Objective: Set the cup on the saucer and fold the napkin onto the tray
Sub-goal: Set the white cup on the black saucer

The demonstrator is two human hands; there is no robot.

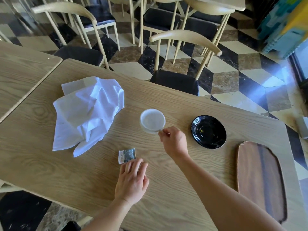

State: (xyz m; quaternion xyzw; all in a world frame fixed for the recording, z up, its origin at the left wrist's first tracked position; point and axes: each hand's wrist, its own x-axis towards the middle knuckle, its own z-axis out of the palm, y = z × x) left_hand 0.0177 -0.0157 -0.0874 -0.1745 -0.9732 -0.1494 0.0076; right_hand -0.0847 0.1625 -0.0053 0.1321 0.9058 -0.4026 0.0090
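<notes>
Cup [152, 120], white, sits upright mid-bench, opening up, slightly blurred, so can't tell if its base rests on the wood or is just off it. Right hand [173, 140] comes in from near-right & pinches the cup's handle at the near-right side, thumb & forefinger curled round it, other fingers tucked. Saucer [208, 131], black & glossy, lies flat on the bench [50, 164] just right of the cup, apart from it, w/ the right hand between them. Tray [260, 179], dark wood w/ rounded corners, lies near-right of the saucer along the bench's right edge, close to it but not touching. Napkin [88, 112], white cloth, is crumpled in a loose heap far-left of the cup, well apart from the tray. Small printed sachet [127, 155] lies near-left of the cup. Left hand [131, 180] rests palm down on the bench, fingers straight & relaxed, gripping nothing, tips at the sachet's near edge. Pale wood chairs [185, 52] w/ black seats stand on the far side over a chequered floor [233, 80]
</notes>
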